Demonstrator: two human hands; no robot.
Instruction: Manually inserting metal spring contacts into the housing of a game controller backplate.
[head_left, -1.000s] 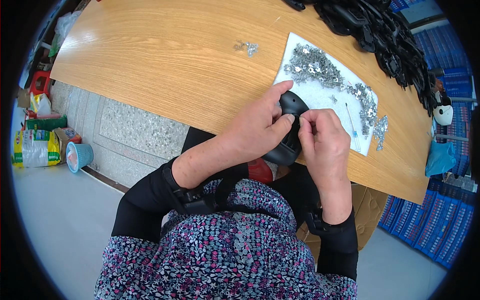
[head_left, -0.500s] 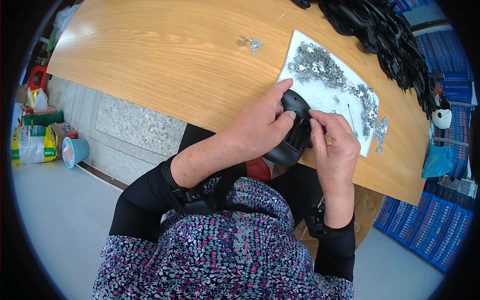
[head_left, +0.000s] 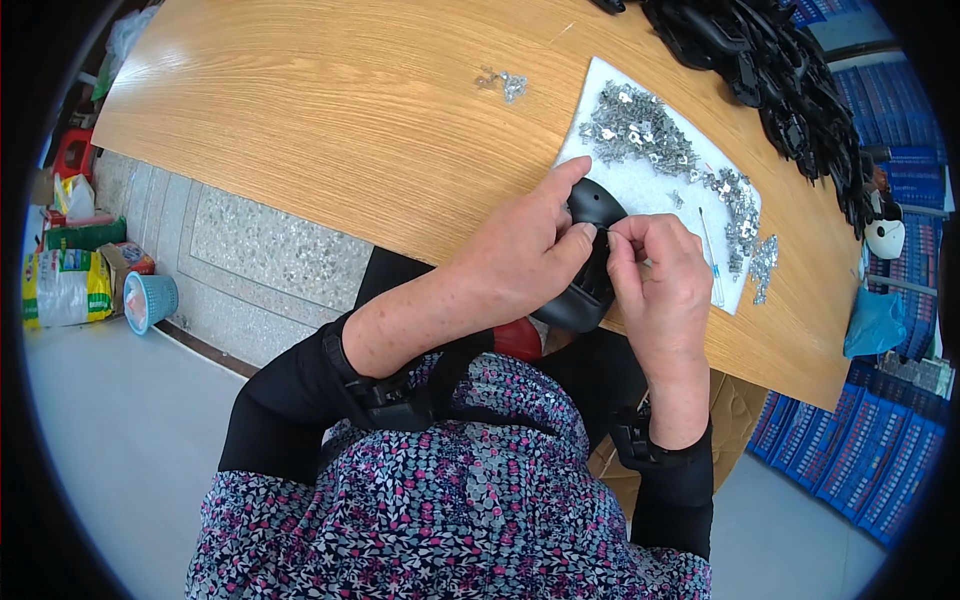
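A black plastic housing, rounded at both ends with a slotted recess in its middle, is held over the table's near edge. My left hand grips it from the left, thumb pressed on the recess and forefinger along its far end. The fingertips of my right hand are pinched together over the recess; whatever is between them is too small to make out. Just beyond lies a white foam sheet bearing a heap of small metal clips. A thin stick-like tool rests on the sheet near my right hand.
A small group of metal clips lies on the wooden table. Black plastic parts are piled at the far right. Stacked blue trays stand right of the table. A blue basket sits on the floor at left.
My right hand has shifted slightly left, its pinched fingertips now over the recess near my left thumb. My left hand and the housing have barely moved.
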